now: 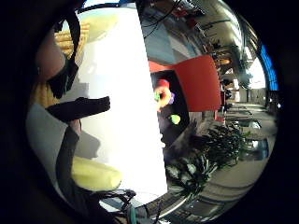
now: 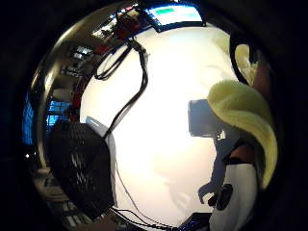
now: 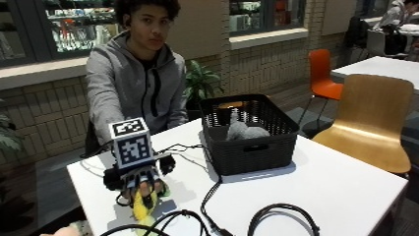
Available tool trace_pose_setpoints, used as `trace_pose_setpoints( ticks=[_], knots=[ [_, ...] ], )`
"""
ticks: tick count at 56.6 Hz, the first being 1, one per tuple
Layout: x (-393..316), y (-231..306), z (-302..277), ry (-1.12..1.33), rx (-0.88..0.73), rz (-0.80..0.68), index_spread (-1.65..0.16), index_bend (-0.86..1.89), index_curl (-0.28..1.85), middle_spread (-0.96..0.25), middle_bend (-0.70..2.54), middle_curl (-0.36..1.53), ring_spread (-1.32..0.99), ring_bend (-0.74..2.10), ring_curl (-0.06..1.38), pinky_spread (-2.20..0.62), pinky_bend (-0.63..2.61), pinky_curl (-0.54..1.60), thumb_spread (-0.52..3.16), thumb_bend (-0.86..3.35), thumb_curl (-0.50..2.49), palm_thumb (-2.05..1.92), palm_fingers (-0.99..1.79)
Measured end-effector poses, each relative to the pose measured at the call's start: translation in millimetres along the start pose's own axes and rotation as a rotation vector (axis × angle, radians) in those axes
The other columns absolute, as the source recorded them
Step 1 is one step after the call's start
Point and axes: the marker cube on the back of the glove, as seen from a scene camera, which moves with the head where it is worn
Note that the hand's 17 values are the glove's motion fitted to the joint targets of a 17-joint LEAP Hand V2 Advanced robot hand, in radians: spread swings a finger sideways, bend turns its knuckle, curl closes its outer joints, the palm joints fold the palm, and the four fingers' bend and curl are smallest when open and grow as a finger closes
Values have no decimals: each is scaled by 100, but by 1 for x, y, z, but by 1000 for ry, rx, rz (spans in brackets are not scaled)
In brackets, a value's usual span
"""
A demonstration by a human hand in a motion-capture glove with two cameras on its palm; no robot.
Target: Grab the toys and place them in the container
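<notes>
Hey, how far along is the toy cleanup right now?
Partly done. A grey toy already lies in the black basket. The gloved right hand is on a yellow toy at the near end of the white table, fingers around it; it has yet to go to the basket. At least one more toy shows at the table's near corner.

A white table (image 3: 340, 191) stands in a room with a pale brick wall (image 3: 262, 64) under a row of windows (image 3: 262, 14) with a broad sill. Just beside the table is a tan wooden chair (image 3: 370, 118); farther back, near the wall, are an orange chair (image 3: 322, 73) and a second white table (image 3: 379, 66). A green potted plant (image 3: 199, 81) grows against the brick, and black cables (image 3: 275, 216) lie across the tabletop.
</notes>
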Motion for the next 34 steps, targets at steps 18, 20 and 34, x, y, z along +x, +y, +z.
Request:
trace_pose_setpoints(
  ticks=[18,20,34],
  knots=[
    [-111,41,-105,-180,110,-384,-11,93,85,-13,59,26,-44,109,64,-37,142,48,94,31,88,78,50],
    [-129,48,-116,-224,130,-442,-11,93,86,-13,59,27,-45,110,65,-37,142,49,92,31,89,78,50],
    [-238,107,-145,-212,134,-712,-11,91,95,-15,61,33,-47,112,67,-37,143,51,76,28,100,79,48]
  ],
)
